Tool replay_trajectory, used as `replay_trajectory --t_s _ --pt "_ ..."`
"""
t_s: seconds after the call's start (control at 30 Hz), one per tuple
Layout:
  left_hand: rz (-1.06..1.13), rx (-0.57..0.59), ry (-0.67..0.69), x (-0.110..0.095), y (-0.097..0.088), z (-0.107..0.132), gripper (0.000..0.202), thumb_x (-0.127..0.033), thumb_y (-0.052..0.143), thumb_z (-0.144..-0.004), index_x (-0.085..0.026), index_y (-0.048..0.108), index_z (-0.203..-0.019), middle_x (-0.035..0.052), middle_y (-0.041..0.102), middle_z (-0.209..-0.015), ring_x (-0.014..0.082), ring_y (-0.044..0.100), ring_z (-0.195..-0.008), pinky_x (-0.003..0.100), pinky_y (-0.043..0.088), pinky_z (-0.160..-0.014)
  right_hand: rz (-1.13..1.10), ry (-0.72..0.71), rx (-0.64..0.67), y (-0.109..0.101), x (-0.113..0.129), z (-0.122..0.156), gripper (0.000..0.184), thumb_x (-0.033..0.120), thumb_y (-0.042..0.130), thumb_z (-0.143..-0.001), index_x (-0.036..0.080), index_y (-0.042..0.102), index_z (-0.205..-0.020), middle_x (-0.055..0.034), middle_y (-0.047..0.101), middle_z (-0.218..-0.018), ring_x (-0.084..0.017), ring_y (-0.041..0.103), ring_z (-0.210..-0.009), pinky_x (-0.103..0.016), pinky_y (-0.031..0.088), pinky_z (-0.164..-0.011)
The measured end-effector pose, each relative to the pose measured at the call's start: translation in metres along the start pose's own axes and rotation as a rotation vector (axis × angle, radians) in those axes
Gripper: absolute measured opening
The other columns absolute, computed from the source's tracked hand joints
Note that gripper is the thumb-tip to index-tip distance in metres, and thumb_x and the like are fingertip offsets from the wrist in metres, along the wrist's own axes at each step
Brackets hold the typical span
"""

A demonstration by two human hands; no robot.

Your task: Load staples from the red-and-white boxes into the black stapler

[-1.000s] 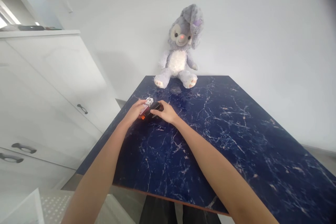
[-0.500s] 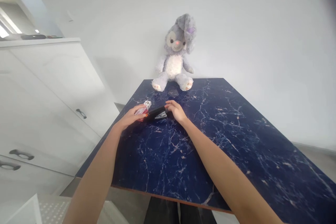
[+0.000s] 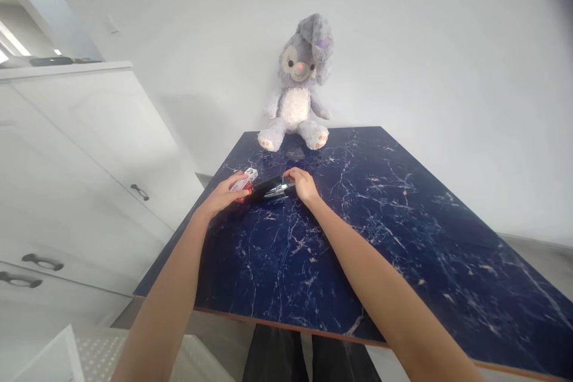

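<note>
A black stapler [image 3: 270, 188] lies on the dark blue marbled table [image 3: 358, 227] near its left edge. My right hand [image 3: 305, 184] grips the stapler's right end with fingers curled over it. My left hand [image 3: 224, 195] rests on the stapler's left end, fingers curled beside a small red and white box [image 3: 244, 181] that it touches. The stapler's top arm looks lifted, with a silver part showing.
A grey plush rabbit [image 3: 297, 85] sits at the table's far edge against the white wall. A white cabinet [image 3: 76, 167] with dark handles stands to the left. A small dark object [image 3: 295, 154] lies in front of the rabbit.
My right hand has slid along the stapler from its left part to its right end, and the stapler now shows its silver inside. My left hand stays at the box.
</note>
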State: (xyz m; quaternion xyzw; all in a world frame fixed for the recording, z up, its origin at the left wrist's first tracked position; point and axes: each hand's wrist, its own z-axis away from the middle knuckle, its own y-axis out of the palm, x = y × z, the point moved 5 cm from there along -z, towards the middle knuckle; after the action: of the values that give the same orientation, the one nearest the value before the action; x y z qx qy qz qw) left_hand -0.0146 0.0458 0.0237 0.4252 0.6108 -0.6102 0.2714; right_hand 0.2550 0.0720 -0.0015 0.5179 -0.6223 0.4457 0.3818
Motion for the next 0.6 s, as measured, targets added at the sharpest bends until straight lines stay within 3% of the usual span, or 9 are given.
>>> replay_trajectory --t_s 0.1,0.27,0.33,0.43,0.5,0.6 --pt "0.021 -0.028 0.031 0.003 -0.001 -0.002 0.061 -0.045 0.079 -0.071 -0.029 0.066 -0.129 0.0071 0.043 -0.156 0.0323 0.050 -0.134 0.041 0.048 -0.104 0.103 -0.005 -0.022 -0.002 0.001 0.001 0.031 0.025 0.039 -0.079 0.021 0.069 -0.076 -0.0002 0.070 -0.088 -0.019 0.061 -0.087 -0.028 0.045 -0.083" --pt "-0.029 -0.150 -0.025 0.013 -0.015 -0.004 0.058 -0.042 0.067 -0.078 -0.024 0.061 -0.134 0.0084 0.062 -0.136 0.0259 0.065 -0.109 0.038 0.052 -0.092 0.430 -0.210 0.023 0.004 0.012 0.007 0.032 0.008 0.041 -0.073 0.021 0.069 -0.066 -0.0033 0.069 -0.088 -0.019 0.059 -0.088 -0.029 0.043 -0.086" --pt "-0.208 -0.154 -0.041 0.012 -0.021 -0.003 0.050 -0.046 0.065 -0.080 -0.023 0.067 -0.125 0.0080 0.066 -0.127 0.0251 0.065 -0.103 0.035 0.051 -0.088 0.602 -0.301 0.050 0.007 0.017 0.011 0.032 0.005 0.043 -0.076 0.021 0.070 -0.068 -0.0051 0.069 -0.090 -0.021 0.057 -0.091 -0.031 0.041 -0.087" --pt "-0.430 -0.050 -0.082 0.009 -0.023 0.000 0.044 -0.056 0.063 -0.080 -0.023 0.074 -0.106 0.0057 0.072 -0.105 0.0257 0.067 -0.092 0.032 0.049 -0.077 0.822 -0.392 0.082 0.006 0.022 0.018 0.029 0.003 0.047 -0.078 0.021 0.070 -0.076 -0.0065 0.069 -0.091 -0.024 0.054 -0.092 -0.034 0.038 -0.084" --pt "-0.463 -0.013 -0.099 0.006 -0.023 0.002 0.043 -0.057 0.065 -0.078 -0.023 0.075 -0.102 0.0042 0.074 -0.097 0.0254 0.067 -0.086 0.031 0.048 -0.073 0.916 -0.439 0.106 0.005 0.024 0.022 0.027 0.003 0.050 -0.078 0.021 0.069 -0.082 -0.0068 0.069 -0.091 -0.024 0.053 -0.092 -0.035 0.036 -0.083" --pt "-0.395 -0.117 -0.056 0.000 -0.026 0.003 0.038 -0.047 0.070 -0.075 -0.024 0.073 -0.106 0.0030 0.075 -0.100 0.0242 0.069 -0.089 0.030 0.050 -0.075 0.967 -0.483 0.104 0.002 0.026 0.026 0.027 0.002 0.051 -0.077 0.021 0.067 -0.088 -0.0074 0.069 -0.093 -0.025 0.053 -0.092 -0.036 0.036 -0.082"
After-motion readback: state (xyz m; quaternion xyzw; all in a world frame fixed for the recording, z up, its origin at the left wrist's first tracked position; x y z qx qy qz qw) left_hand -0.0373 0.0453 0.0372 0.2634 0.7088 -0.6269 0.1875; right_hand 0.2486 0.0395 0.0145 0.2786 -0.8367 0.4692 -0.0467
